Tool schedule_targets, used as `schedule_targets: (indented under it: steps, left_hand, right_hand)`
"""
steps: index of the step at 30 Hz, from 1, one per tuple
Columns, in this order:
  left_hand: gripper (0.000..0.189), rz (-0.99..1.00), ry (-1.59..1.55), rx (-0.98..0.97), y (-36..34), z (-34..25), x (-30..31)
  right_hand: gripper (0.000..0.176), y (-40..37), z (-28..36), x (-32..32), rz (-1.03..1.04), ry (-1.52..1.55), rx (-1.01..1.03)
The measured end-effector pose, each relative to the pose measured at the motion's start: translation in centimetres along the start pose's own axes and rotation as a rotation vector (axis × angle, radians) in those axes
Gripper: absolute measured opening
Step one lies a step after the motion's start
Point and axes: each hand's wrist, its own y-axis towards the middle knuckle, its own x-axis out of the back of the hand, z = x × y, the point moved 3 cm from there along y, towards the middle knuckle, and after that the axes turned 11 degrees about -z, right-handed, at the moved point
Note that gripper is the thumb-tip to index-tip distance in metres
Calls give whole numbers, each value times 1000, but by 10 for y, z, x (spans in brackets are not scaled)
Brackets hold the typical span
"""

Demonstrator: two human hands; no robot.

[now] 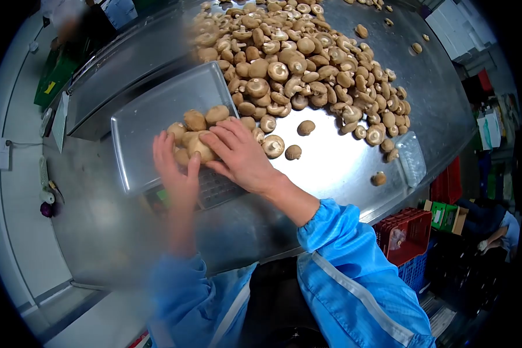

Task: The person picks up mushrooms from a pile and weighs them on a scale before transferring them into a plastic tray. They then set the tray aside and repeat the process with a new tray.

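A small cluster of brown mushrooms sits at the front edge of a shiny metal scale pan. My left hand cups the near left side of the cluster, thumb pointing up against a cap. From the right, my right hand lies over the same mushrooms, its fingers curled on their caps. Between both hands the mushrooms are held together, some partly hidden by fingers. Below the pan, a keypad shows partly behind my wrists.
A large heap of mushrooms covers the steel table beyond, with a few loose ones near my right hand. A clear plastic bag lies at the right edge. Red crates stand below, and a person is at far right.
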Motion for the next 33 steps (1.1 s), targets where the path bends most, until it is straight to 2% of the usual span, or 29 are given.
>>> schedule_targets:
  steps: [4,8,14,20,29,33]
  left_hand:
    - [56,8,-13,36,1,1,2]
    - [57,1,-21,37,2,0,1]
    - [65,-18,-114,107,4,6,2]
    - [59,-29,-62,65,1,1,2]
    - [60,-20,-59,84,5,-2,-4]
    - [63,-16,-69,71,6,1,-3]
  right_hand:
    - [56,9,-4,10,-127,-17,20]
    - [61,0,-17,-6,-90,-247,-43]
    - [68,-2,-15,-10,-40,-85,-159]
    - [70,-6,-12,0,-75,85,-173]
    - [68,5,-10,3,-73,35,-75]
    - [68,-4,-4,-1,-82,96,-158]
